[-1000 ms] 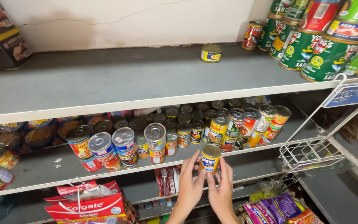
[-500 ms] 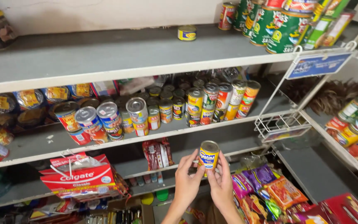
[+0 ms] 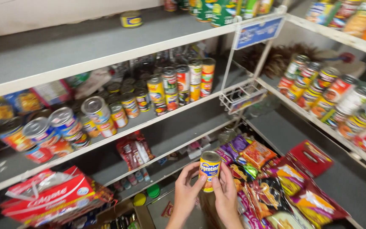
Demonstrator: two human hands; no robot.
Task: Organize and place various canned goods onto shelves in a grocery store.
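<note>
Standing upright between left hand (image 3: 186, 191) and right hand (image 3: 226, 196), yellow can (image 3: 209, 170), lid upward.

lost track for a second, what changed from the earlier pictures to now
Both hands, left hand and right hand, carried the yellow can away from the middle shelf of cans, down and toward the person, and the view swung right to show the side shelf. The two-handed hold on the can is unchanged, and the shelved cans stayed put.
</note>
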